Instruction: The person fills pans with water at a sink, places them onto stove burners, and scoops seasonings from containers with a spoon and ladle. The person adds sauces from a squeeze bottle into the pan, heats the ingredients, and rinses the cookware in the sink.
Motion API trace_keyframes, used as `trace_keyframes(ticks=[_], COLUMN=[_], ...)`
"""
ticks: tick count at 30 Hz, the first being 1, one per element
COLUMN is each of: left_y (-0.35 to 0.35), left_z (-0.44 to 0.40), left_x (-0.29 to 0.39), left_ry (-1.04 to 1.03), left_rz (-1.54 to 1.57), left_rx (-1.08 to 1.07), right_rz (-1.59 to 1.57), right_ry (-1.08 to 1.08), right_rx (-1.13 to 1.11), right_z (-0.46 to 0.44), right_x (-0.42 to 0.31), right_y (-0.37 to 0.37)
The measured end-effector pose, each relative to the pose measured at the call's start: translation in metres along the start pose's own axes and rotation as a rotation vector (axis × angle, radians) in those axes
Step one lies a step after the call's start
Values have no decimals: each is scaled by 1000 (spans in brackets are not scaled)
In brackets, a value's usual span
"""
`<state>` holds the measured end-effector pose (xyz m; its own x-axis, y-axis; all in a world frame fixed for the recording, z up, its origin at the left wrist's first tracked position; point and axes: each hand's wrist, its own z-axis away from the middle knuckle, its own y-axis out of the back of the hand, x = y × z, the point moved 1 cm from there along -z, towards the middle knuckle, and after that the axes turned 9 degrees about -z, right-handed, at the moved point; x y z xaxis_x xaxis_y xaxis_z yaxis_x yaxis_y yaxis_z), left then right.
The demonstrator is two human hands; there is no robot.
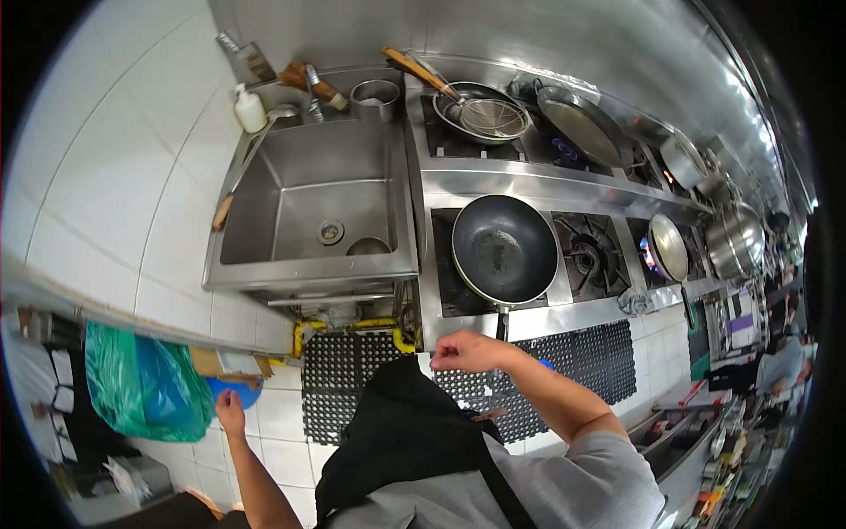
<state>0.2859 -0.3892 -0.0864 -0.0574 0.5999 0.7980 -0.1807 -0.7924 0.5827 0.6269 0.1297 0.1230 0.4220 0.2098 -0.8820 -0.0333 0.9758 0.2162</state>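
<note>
My right hand (pixel 467 351) is in front of the stove with its fingers curled closed, and nothing shows in it. Just beside it, apart from the fingers, is the black handle (pixel 502 325) of a dark wok (pixel 506 250). The wok sits on a front burner, its inside bare with a worn patch at the bottom. Low on the left, my left hand (pixel 231 413) hangs with the fingers folded in. No object is visible in that hand. Near it are a blue round item (pixel 236 391) on the floor and a green plastic bag (pixel 145 388).
A steel sink (pixel 304 275) with a long-handled ladle (pixel 251 163) on its left rim adjoins the stove. A strainer (pixel 493 118) rests on a pan behind. Flames show under a small pan (pixel 670 248). Black rubber mats (pixel 348 383) cover the floor. Other people stand far right.
</note>
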Motion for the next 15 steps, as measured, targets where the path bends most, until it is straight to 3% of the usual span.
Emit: trace_keyframes(ticks=[2, 6, 8, 13, 15], left_y=[-21, -64, -80, -103, -125], left_z=[-17, -66, -95, -183, -240], left_x=[78, 173, 206, 298, 312], left_ry=[-209, -283, -455, -504, -799], left_rz=[36, -52, -59, -152, -304], left_rx=[-63, -208, -165, -212, -74], right_rz=[-22, -64, -122, -189, -273], right_ry=[18, 126, 99, 85, 28], right_rx=[14, 49, 57, 334, 463], right_z=[-17, -49, -63, -79, -79], right_x=[-5, -26, -38, -42, -45], right_y=[-1, -5, -10, -9, -6])
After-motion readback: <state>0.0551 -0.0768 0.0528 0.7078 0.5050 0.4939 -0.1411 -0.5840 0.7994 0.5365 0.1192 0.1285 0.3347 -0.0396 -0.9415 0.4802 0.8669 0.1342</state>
